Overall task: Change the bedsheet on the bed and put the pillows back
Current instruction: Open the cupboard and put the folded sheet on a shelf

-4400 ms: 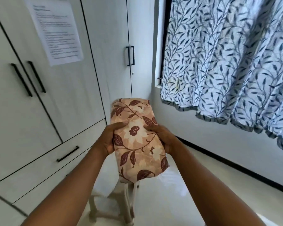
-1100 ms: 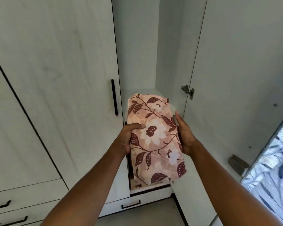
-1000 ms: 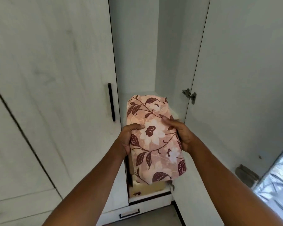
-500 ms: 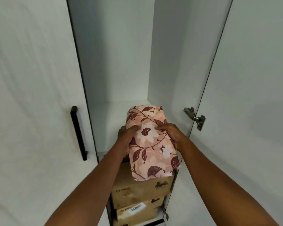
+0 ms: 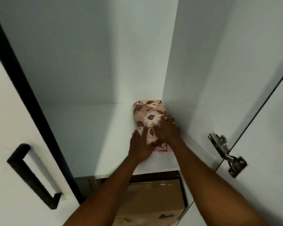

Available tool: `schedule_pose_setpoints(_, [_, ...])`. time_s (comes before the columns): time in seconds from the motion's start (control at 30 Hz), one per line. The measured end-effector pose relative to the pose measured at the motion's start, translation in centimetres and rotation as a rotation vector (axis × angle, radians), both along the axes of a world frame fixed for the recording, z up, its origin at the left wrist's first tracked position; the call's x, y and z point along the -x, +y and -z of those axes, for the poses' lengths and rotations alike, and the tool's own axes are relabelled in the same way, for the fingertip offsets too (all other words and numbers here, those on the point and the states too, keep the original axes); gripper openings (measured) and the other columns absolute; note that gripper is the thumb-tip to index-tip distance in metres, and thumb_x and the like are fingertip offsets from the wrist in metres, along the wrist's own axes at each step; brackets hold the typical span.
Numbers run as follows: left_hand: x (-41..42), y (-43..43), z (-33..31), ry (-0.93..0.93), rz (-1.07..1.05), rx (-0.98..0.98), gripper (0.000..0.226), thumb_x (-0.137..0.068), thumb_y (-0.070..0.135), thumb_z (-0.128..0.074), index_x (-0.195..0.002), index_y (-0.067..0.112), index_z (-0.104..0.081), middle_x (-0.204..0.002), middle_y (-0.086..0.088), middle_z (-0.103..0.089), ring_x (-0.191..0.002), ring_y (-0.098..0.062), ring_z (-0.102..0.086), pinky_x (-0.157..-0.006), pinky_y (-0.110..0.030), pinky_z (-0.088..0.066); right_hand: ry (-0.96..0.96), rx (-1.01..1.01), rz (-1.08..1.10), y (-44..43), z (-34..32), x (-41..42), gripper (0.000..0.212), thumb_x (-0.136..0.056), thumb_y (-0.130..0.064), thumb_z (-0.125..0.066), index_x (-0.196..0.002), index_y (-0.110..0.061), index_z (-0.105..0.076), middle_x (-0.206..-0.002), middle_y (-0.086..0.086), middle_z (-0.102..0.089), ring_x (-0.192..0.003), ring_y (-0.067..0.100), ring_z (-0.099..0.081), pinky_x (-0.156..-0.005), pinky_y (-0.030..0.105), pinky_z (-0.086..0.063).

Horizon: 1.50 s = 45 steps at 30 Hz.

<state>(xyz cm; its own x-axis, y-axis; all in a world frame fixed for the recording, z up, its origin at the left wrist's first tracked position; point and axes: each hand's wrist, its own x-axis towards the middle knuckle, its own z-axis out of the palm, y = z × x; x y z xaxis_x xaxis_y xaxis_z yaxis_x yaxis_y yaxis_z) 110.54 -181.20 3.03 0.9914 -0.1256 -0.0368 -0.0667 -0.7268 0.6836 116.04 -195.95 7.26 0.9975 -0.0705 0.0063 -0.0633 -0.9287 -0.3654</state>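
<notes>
White laminate wardrobe shelf is viewed from above, door open. Brown cardboard box is stored below it. Folded pink floral bedsheet is laid on shelf at rear R corner, against R wall. L hand is pressed flat vs. sheet's near-L edge. R hand is spread flat on top.

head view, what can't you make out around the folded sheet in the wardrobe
- Folded sheet: near end covered by the left hand and right hand, head view.
- Cardboard box below the shelf: crossed by both forearms, cut off by the bottom edge, print blurred.
- Bed and pillows: out of frame.
</notes>
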Motion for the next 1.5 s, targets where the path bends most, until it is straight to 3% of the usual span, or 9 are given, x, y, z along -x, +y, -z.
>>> schedule_pose_setpoints(0.1, [0.3,-1.2,2.0,-0.129,0.004,-0.189,0.089,-0.093,0.064,-0.035,-0.160,0.028,0.011,-0.165,-0.025,0.017,-0.155,-0.039,0.010,-0.125,-0.047,0.004,-0.043,0.130,-0.055,-0.1,3.3,0.7,0.067,-0.106,-0.053,-0.028,-0.163,-0.021,-0.011,-0.171,0.010,-0.003,-0.157,0.031,-0.010,-0.122,0.060,-0.015])
schedule_pose_setpoints(0.23, [-1.1,-1.1,2.4,-0.152,0.036,-0.216,0.099,-0.076,0.079,-0.014,-0.159,0.032,0.013,-0.166,-0.022,0.016,-0.155,-0.038,0.011,-0.125,-0.046,0.005,-0.075,0.095,-0.040,-0.7,4.5,0.0,0.068,-0.107,-0.053,-0.025,-0.164,-0.019,-0.009,-0.171,0.011,-0.006,-0.156,0.031,-0.013,-0.123,0.058,-0.017])
schedule_pose_setpoints(0.57, [1.1,0.2,1.6,-0.123,0.079,-0.086,0.104,-0.078,0.082,-0.036,-0.159,0.036,0.010,-0.166,-0.022,0.014,-0.156,-0.035,0.009,-0.125,-0.046,-0.001,-0.107,0.067,0.017,-0.6,4.1,2.1,0.076,-0.104,-0.061,-0.027,-0.162,-0.015,-0.015,-0.168,0.019,-0.013,-0.153,0.038,-0.019,-0.120,0.058,-0.022])
schedule_pose_setpoints(0.7, [5.3,1.3,1.0,-0.060,0.096,-0.024,0.097,-0.095,0.062,-0.055,-0.161,0.032,0.010,-0.167,-0.021,0.014,-0.156,-0.030,0.010,-0.125,-0.040,0.003,-0.132,0.012,0.129,0.0,4.0,8.2,0.082,-0.102,-0.062,-0.027,-0.161,-0.007,-0.011,-0.166,0.023,-0.016,-0.150,0.040,-0.024,-0.120,0.055,-0.026])
schedule_pose_setpoints(0.83, [8.9,3.1,-0.1,0.033,0.140,-0.020,0.102,-0.091,0.060,-0.060,-0.161,0.030,0.007,-0.168,-0.018,-0.001,-0.154,-0.036,-0.009,-0.126,-0.046,-0.014,-0.125,-0.026,0.230,1.3,3.4,15.0,0.079,-0.104,-0.058,-0.031,-0.162,-0.012,-0.004,-0.167,0.024,-0.013,-0.150,0.042,-0.025,-0.121,0.057,-0.023])
schedule_pose_setpoints(1.0, [13.7,5.3,-3.1,0.055,0.243,-0.056,0.096,-0.090,0.054,-0.062,-0.161,0.027,-0.003,-0.158,-0.017,-0.030,-0.141,-0.036,-0.038,-0.115,-0.047,-0.039,-0.167,0.003,0.291,2.8,1.3,22.9,0.077,-0.104,-0.061,-0.028,-0.159,-0.007,-0.021,-0.167,0.024,-0.015,-0.150,0.041,-0.026,-0.120,0.055,-0.026])
schedule_pose_setpoints(1.17, [19.0,6.0,-5.2,-0.020,0.275,-0.098,0.089,-0.093,0.046,-0.063,-0.160,0.019,-0.012,-0.152,-0.016,-0.036,-0.141,-0.035,-0.039,-0.115,-0.046,-0.038,-0.263,0.067,0.300,2.6,-1.6,30.0,0.071,-0.104,-0.058,-0.033,-0.154,-0.008,-0.033,-0.161,0.021,-0.031,-0.144,0.040,-0.038,-0.116,0.051,-0.036])
schedule_pose_setpoints(1.3, [23.7,5.7,-7.5,-0.067,0.275,-0.091,0.086,-0.093,0.044,-0.064,-0.159,0.017,-0.017,-0.149,-0.016,-0.041,-0.138,-0.036,-0.043,-0.111,-0.047,-0.041,-0.478,0.146,0.265,1.6,-3.9,36.4,0.055,-0.104,-0.048,-0.043,-0.139,-0.006,-0.051,-0.138,0.018,-0.056,-0.121,0.037,-0.059,-0.096,0.045,-0.049])
schedule_pose_setpoints(1.5, [32.4,3.7,-11.0,-0.134,0.247,-0.063,0.086,-0.094,0.043,-0.064,-0.160,0.017,-0.016,-0.158,-0.014,-0.034,-0.143,-0.034,-0.037,-0.116,-0.044,-0.036,-0.658,0.234,0.270,-1.2,-6.7,45.7,0.044,-0.102,-0.042,-0.048,-0.132,-0.012,-0.057,-0.130,0.011,-0.060,-0.115,0.031,-0.062,-0.095,0.045,-0.049])
